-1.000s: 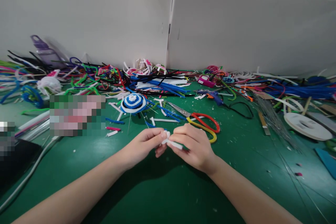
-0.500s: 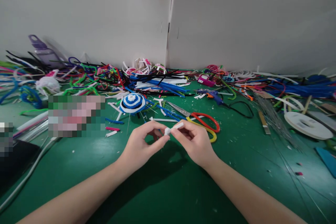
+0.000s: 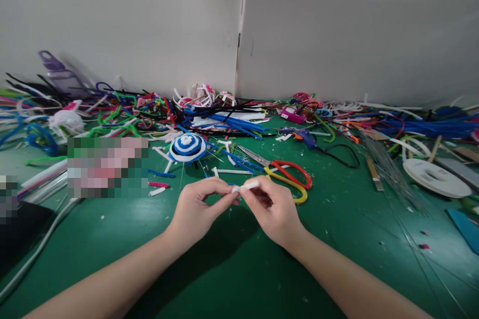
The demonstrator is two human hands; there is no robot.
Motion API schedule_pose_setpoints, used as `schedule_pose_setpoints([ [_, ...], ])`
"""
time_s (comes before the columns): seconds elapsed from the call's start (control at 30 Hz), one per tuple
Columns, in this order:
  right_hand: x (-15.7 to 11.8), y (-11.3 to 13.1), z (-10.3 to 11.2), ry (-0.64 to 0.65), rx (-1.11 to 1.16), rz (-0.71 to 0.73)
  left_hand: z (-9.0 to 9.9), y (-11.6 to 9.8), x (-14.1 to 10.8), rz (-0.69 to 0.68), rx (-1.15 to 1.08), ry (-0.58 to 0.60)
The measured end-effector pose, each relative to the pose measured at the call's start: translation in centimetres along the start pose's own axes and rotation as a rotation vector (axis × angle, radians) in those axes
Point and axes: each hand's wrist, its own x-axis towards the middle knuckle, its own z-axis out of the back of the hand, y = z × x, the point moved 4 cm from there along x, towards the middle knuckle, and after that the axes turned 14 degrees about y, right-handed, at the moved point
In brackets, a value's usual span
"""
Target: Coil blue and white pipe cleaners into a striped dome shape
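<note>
A short white pipe cleaner (image 3: 251,186), curled at its left end, is held between both hands above the green table. My left hand (image 3: 200,207) pinches the curled end between thumb and forefinger. Thumb and fingers of my right hand (image 3: 275,209) close on the straight part, whose tip sticks out to the upper right. Just beyond the hands, a blue-and-white spiral dome (image 3: 187,147) made of pipe cleaner stands on thin wires. Scissors (image 3: 288,174) with one red and one yellow handle loop lie behind my right hand.
Heaps of coloured pipe cleaners (image 3: 228,122) line the grey partition (image 3: 123,20). A blue glue gun (image 3: 307,138) and its black cord lie beyond the scissors. At right are a white spool (image 3: 436,179), thin wires and a utility knife (image 3: 374,174). A purple bottle (image 3: 65,79) stands far left.
My left fingers have closed in over the curled white end, so less of it shows. The hands remain together in nearly the same place; the view has shifted slightly.
</note>
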Motion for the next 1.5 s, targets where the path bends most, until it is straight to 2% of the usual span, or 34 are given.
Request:
schedule_pose_setpoints([
  [0.1,0.0,-0.2,-0.3,0.026,0.130,-0.048,0.1,-0.8,-0.3,-0.160,0.198,-0.030],
  [0.17,0.1,-0.4,-0.5,0.065,0.304,-0.127,0.2,-1.1,-0.5,-0.291,0.347,-0.039],
  [0.3,0.2,-1.3,-1.6,0.204,0.861,-0.428,0.3,-1.5,-1.2,-0.618,0.641,-0.063],
  [0.37,0.1,-1.5,-1.9,0.257,1.035,-0.540,0.3,-1.4,-1.4,-0.703,0.733,-0.036],
  [0.4,0.1,-1.5,-1.9,0.264,1.059,-0.549,0.2,-1.3,-1.3,-0.699,0.742,-0.023],
  [0.47,0.4,-1.5,-1.3,0.220,1.006,-0.472,0.4,-1.2,-1.0,-0.613,0.663,-0.048],
  [0.57,0.8,-1.1,0.2,0.102,0.811,-0.291,0.9,-0.5,-0.1,-0.309,0.277,-0.110],
  [0.63,0.9,-0.6,1.2,0.057,0.621,-0.192,0.6,0.4,0.5,-0.086,-0.100,-0.056],
  [0.7,0.9,0.0,1.8,0.061,0.377,-0.104,-0.1,1.2,0.7,0.072,-0.456,0.047],
  [0.8,0.8,0.7,2.0,0.089,0.027,0.021,-0.9,1.7,0.8,0.157,-0.758,0.153],
  [0.87,0.7,0.8,1.8,0.089,-0.104,0.077,-0.9,1.7,0.8,0.164,-0.798,0.174],
  [0.97,0.6,0.7,1.5,0.071,-0.147,0.098,-0.9,1.7,0.7,0.189,-0.781,0.169],
  [1.03,0.7,0.5,1.3,0.091,-0.109,0.068,-0.9,1.6,0.7,0.207,-0.783,0.160],
  [1.2,0.9,0.3,0.8,0.233,0.079,-0.049,-0.9,1.6,0.6,0.216,-0.773,0.169],
  [1.5,0.9,-0.4,1.0,0.324,0.145,-0.181,-0.7,1.2,0.4,0.208,-0.612,0.179],
])
